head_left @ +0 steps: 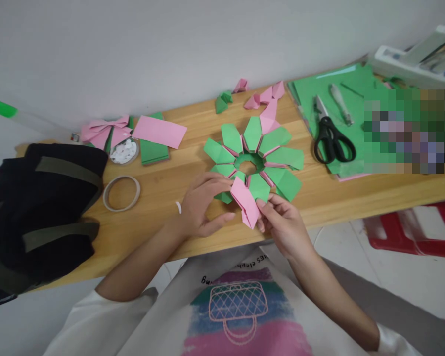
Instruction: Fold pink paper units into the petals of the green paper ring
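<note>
A ring of folded green paper petals point(252, 134) with pink edges between them lies on the table in front of me. At its near side, a pink folded paper piece point(245, 203) sits at a slant. My right hand point(285, 222) pinches the right edge of this pink piece, beside a green petal. My left hand point(205, 205) is open, thumb and fingers apart; its fingertips reach the upper left of the pink piece. Another pink folded piece point(270, 117) stands at the ring's far side.
Black scissors point(332, 141) and a cutter-like tool point(340, 104) lie on green sheets point(356, 81). Left are a tape roll point(107, 194), a tub of white bits point(124, 151), pink paper point(159, 131) and a black bag point(48, 212). Pink folded pieces point(265, 95) lie behind.
</note>
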`<state>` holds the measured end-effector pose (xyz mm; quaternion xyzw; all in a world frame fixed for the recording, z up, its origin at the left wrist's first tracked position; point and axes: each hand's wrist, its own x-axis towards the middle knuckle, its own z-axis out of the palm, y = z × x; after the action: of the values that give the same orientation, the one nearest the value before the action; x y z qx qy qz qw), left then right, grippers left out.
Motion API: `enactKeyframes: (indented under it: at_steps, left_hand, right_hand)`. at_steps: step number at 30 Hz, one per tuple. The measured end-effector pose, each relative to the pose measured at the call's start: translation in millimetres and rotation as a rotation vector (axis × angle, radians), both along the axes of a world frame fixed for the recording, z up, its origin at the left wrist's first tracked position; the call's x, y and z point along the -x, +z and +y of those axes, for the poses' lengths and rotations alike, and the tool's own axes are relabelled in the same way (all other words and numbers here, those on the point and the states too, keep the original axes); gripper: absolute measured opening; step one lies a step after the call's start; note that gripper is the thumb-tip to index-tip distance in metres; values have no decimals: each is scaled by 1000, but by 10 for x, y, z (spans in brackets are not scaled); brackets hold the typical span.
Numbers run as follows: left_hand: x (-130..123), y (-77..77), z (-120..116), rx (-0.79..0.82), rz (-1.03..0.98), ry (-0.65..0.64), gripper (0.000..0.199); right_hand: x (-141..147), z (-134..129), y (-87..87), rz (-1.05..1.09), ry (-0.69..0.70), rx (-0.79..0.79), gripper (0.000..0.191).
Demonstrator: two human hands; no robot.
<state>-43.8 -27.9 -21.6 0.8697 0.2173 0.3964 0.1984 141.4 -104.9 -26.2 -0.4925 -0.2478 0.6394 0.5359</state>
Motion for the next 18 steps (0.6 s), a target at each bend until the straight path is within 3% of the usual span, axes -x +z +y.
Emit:
enactKeyframes:
  at_steps: [3, 10, 18]
  left_hand:
    - [-6, 0, 16, -24, 31, -29, 41]
    - [-49, 15, 16, -41, 28, 29, 14]
    - [-76, 27, 17, 4, -8, 69, 13]
  right_hand:
    - [3, -5, -13, -2, 7, -6, 25]
    - [13, -5, -3, -13, -13, 17, 27]
    - [19, 6, 21, -13, -34, 35, 30]
